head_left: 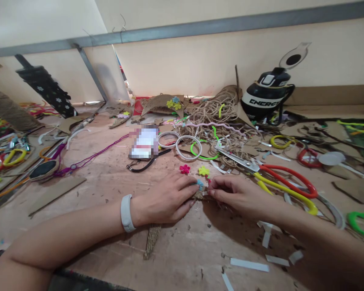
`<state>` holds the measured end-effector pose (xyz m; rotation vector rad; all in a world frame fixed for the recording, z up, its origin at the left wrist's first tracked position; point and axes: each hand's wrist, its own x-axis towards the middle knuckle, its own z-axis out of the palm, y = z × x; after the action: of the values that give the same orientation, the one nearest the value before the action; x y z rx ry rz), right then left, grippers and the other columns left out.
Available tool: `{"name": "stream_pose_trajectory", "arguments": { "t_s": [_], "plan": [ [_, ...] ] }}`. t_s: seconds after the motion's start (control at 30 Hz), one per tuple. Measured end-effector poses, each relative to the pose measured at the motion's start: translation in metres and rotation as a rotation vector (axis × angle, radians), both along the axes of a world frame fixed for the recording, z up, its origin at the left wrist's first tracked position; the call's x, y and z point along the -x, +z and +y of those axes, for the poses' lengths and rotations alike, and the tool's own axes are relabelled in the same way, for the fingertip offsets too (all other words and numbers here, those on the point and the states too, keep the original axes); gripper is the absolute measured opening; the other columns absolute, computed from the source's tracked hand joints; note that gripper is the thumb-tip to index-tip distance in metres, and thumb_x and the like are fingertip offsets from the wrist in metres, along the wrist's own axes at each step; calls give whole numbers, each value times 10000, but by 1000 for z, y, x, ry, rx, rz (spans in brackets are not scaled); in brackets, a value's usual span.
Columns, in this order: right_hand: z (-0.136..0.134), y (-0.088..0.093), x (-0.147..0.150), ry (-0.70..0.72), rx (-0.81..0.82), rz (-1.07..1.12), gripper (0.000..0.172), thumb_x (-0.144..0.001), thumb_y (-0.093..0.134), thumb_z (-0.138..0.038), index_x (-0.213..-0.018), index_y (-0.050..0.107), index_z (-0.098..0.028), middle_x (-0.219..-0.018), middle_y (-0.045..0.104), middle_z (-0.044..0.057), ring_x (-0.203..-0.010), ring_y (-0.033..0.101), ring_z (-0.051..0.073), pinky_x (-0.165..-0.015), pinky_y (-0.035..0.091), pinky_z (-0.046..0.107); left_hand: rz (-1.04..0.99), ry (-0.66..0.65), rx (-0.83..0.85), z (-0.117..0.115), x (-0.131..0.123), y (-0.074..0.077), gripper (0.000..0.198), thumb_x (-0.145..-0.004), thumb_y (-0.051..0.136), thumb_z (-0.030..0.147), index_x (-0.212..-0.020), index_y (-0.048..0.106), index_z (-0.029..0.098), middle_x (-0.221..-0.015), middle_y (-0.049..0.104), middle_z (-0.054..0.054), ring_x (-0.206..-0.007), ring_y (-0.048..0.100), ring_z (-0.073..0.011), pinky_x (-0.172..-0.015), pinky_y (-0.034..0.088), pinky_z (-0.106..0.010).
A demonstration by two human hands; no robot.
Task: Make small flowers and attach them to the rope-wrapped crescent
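My left hand (166,198) is closed over a twine-wrapped piece (152,240) on the table, hiding its middle; one narrow end sticks out below the wrist. At its fingertips, a small blue flower (200,184) sits by the far end of the wrapped piece. My right hand (230,193) pinches at that same end, thumb against forefinger. A tiny white bit (205,193) shows beside those fingertips, but I cannot make out what they grip. Just beyond my hands lie a pink flower (185,169) and a yellow flower (204,171).
Scissors (279,180) with red and yellow handles lie right of my hands. Beyond are a phone (144,141), two white rings (188,147) and tangled twine (215,107). A black bottle (265,99) stands at the back right. White strips (249,264) are scattered in front.
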<state>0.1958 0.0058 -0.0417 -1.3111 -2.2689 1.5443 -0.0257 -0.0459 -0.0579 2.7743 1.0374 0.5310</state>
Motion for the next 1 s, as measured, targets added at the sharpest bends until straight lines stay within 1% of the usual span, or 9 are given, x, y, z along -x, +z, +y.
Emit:
{"name": "stream_pose_trajectory", "arguments": {
  "t_s": [0.2, 0.3, 0.43, 0.53, 0.7, 1.0],
  "plan": [
    [0, 1, 3, -32, 83, -1, 157, -782, 513, -337, -709, 520, -198, -542, 516, -39, -454, 442, 98, -425, 341, 212, 29, 12, -14, 0, 0, 1, 324, -918, 467, 290, -1197, 546, 145, -1268, 557, -133, -1182, 499, -274, -1094, 320, -502],
    [1, 0, 3, -17, 81, 23, 160, -775, 527, -341, -703, 517, -198, -559, 519, -38, -477, 452, 99, -436, 349, 209, 59, 10, -9, -1, 0, 3, 334, -919, 466, 293, -1210, 535, 144, -1267, 556, -127, -1177, 497, -270, -1110, 291, -499],
    [4, -4, 0, -25, 157, 22, 214, -778, 539, -410, -746, 518, -199, -553, 515, -47, -451, 427, 91, -421, 323, 207, 75, -9, 17, -1, 0, 6, 343, -935, 433, 281, -1241, 512, 147, -1217, 585, -111, -1138, 514, -249, -1105, 289, -476],
    [7, -7, -2, -21, 192, 34, 238, -781, 547, -433, -768, 525, -197, -553, 510, -52, -437, 415, 88, -419, 305, 211, 73, -17, 17, -1, -1, 6, 312, -939, 415, 267, -1205, 541, 162, -1200, 589, -99, -1109, 520, -248, -1075, 318, -464],
    [6, -7, -1, 25, 112, 50, 223, -794, 534, -405, -722, 516, -195, -556, 505, -44, -492, 445, 105, -454, 333, 220, 95, -25, 9, -1, -1, 7, 273, -941, 424, 269, -1151, 578, 189, -1169, 590, -100, -1107, 513, -250, -1038, 351, -468],
    [5, -5, 1, 84, -3, 40, 218, -828, 493, -367, -716, 531, -185, -606, 525, -26, -549, 469, 120, -499, 366, 231, 119, -24, -18, -2, -2, 7, 286, -940, 436, 282, -1176, 585, 218, -1179, 575, -92, -1143, 498, -256, -1084, 304, -518]
  ]
}}
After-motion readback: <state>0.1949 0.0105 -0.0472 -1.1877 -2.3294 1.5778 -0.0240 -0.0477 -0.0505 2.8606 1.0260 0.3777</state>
